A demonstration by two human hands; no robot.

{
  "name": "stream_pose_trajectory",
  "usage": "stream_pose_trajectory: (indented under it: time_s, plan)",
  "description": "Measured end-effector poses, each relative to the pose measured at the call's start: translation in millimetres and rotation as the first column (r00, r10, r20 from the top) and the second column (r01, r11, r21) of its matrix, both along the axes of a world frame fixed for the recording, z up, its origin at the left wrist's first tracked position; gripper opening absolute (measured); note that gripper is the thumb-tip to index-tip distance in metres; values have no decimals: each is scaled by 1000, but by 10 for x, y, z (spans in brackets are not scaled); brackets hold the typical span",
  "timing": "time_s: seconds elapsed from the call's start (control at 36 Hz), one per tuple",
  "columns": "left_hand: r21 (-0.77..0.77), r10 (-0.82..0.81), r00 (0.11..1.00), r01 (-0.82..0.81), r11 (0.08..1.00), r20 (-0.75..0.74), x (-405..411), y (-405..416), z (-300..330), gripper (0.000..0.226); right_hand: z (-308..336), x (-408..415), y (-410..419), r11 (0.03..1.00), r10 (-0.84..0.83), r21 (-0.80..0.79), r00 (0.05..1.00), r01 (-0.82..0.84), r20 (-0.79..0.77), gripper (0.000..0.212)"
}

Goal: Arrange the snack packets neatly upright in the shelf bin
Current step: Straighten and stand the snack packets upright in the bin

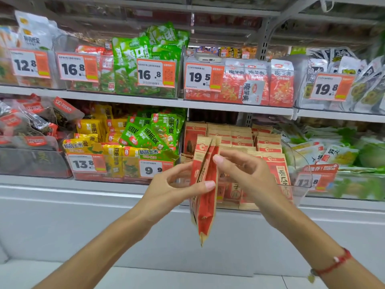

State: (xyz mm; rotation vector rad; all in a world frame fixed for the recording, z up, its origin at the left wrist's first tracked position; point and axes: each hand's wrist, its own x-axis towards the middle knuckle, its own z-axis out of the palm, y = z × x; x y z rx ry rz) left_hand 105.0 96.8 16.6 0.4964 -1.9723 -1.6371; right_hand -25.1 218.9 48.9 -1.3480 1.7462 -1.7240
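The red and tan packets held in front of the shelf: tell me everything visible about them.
The red and tan packets are a small bunch of flat, paper-looking pouches with tan sealed edges and red faces, seen nearly edge-on. They hang upright, slightly fanned, in front of the clear bin that holds matching packets. The left hand pinches them at the middle, thumb across the front; the right hand touches the upper edge with its fingertips. Their lower ends hang free below the shelf edge.
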Motion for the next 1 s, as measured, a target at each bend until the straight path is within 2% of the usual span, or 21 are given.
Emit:
stream_pose_trajectory:
  time_s: [0.06, 0.17, 0.25, 0.33, 0.42, 0.47, 0.56, 0.64, 0.78, 0.92, 1.0]
  plan:
    - [-8, 11, 1000, -11, 1000, 3, -17, 14, -6, 61, -3, -12, -4, 1000, -5, -19, 1000, 5, 23, 30]
    - [-8, 39, 999, -39, 999, -9, -28, 42, -16, 49, -24, -29, -16, 999, 12, -42, 997, -9, 73, 14]
    - [7, 97, 995, -97, 995, -30, -32, 44, -32, 62, -39, -12, -24, 999, 40, -22, 998, -38, 56, 15]
    - [108, 264, 956, -252, 962, -124, -38, -3, -6, 73, -56, 28, -20, 994, 105, 38, 993, -103, -46, 18]
    - [158, 412, 892, -387, 908, -184, -33, -13, 48, 71, -146, 110, -47, 989, 112, 119, 974, -89, -196, 41]
    - [149, 431, 882, -408, 901, -191, -32, 9, 62, 71, -221, 173, -83, 998, 24, 70, 951, -3, -308, 48]
    - [154, 411, 889, -386, 910, -200, -39, 66, 67, 78, -255, 191, -115, 996, -89, -35, 925, 82, -368, 42]
    - [163, 379, 897, -348, 923, -228, -35, 75, 92, 67, -214, 79, -127, 995, -97, -26, 956, 93, -276, 38]
    - [88, 364, 902, -353, 932, -232, -12, 26, 54, 32, -128, -138, -108, 992, -57, 118, 995, 47, 83, 27]
    - [83, 381, 887, -372, 924, -260, -24, 33, 22, 21, -166, -160, -108, 983, 0, 182, 980, -37, 200, 26]
    - [134, 406, 873, -383, 914, -272, -31, 36, 24, 19, -171, -146, -109, 990, -5, 141, 975, -27, 220, 26]
